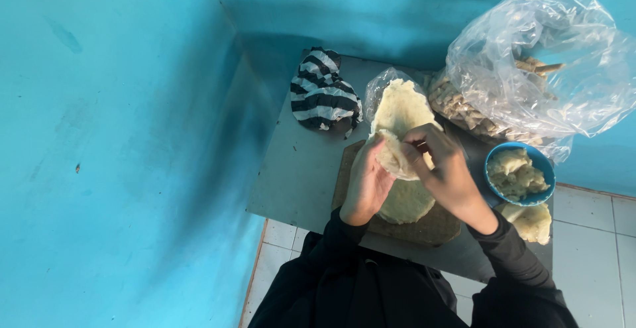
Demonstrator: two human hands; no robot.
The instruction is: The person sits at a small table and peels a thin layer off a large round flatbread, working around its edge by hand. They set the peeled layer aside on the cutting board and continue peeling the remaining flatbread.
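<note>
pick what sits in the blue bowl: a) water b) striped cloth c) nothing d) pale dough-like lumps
d: the blue bowl at the table's right side holds pale dough-like lumps, near the right hand.
</note>
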